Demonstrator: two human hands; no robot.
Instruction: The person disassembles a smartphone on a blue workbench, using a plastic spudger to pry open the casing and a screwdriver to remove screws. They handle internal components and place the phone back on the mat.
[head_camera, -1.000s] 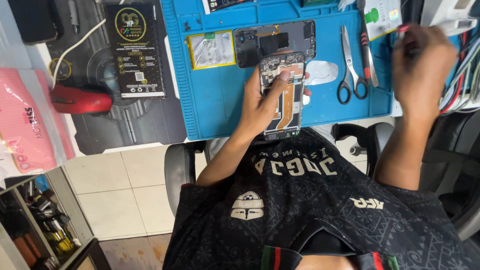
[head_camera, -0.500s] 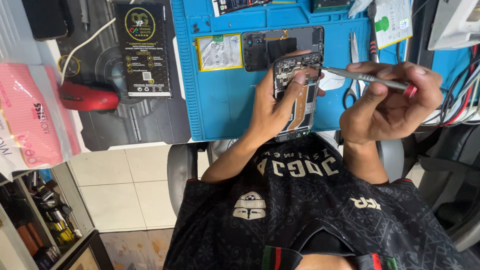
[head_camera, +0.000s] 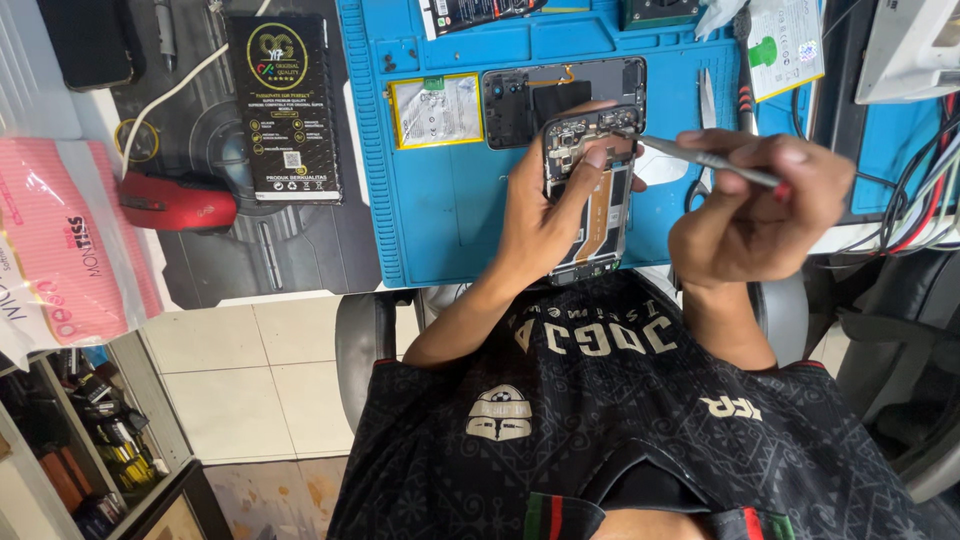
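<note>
Since a second ago, the right hand (head_camera: 755, 205) has come down from the far right edge of the desk, where it was reaching among the tools, and now sits beside the phone (head_camera: 592, 190), at about three o'clock from it. That hand pinches a thin metal tool (head_camera: 700, 158) between thumb and fingers, and the tip points toward ten o'clock, meeting the upper part of the phone. Whether the tip touches a part inside cannot be told. The left hand (head_camera: 545, 215) grips the phone from its nine o'clock side, with the palm behind it and a fingertip pressed on the upper inside. The phone has its back cover off, so a circuit board at the top and an orange ribbon cable down the middle are exposed. It is held just above the near edge of a blue work mat (head_camera: 440, 210).

On the mat, at twelve o'clock from the phone, a dark back cover (head_camera: 520, 100) lies flat, and at its nine o'clock side lies a flat battery (head_camera: 437, 110) with a yellow border. Scissors (head_camera: 706, 110) lie partly hidden behind the right hand. Well apart at nine o'clock, a red mouse (head_camera: 178, 203) rests on a dark desk pad, with a black box (head_camera: 284, 105) just beyond it and a pink packet (head_camera: 60, 250) at the far left edge.
</note>
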